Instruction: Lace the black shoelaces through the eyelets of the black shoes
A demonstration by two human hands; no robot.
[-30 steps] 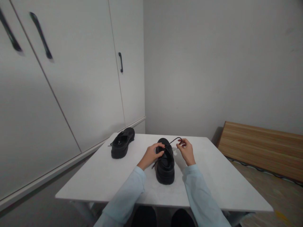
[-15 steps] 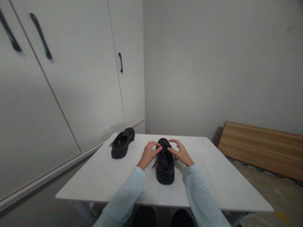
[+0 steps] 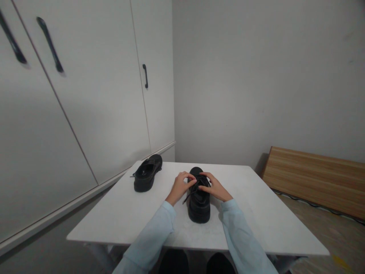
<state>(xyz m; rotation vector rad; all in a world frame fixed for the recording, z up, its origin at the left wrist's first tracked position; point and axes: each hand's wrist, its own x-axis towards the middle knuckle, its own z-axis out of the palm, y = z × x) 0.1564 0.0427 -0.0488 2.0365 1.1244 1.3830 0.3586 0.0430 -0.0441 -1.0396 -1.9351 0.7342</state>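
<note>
A black lace-up shoe (image 3: 199, 211) stands on the white table in front of me, its toe pointing away and its heel towards me. My left hand (image 3: 182, 185) is at the left side of its lacing, thumb and forefinger pinched on the shoelace (image 3: 187, 197). A loose lace end hangs down the shoe's left side. Over the right side of the lacing is my right hand (image 3: 214, 186), thumb and fingers apart, with the thumb above the shoe's opening. The fingers partly hide the knot area. A second black shoe (image 3: 145, 182) rests at the table's far left, its laces loose.
The white table (image 3: 114, 220) reaches from my lap towards the corner of the room. White cabinets (image 3: 94, 95) with dark handles line the left side. A wood-grain board (image 3: 310, 179) leans by the wall at the right.
My right hand has shifted slightly left and its thumb has come lower, over the shoe's opening. My left hand keeps its pinch in nearly the same place. Both shoes stay put.
</note>
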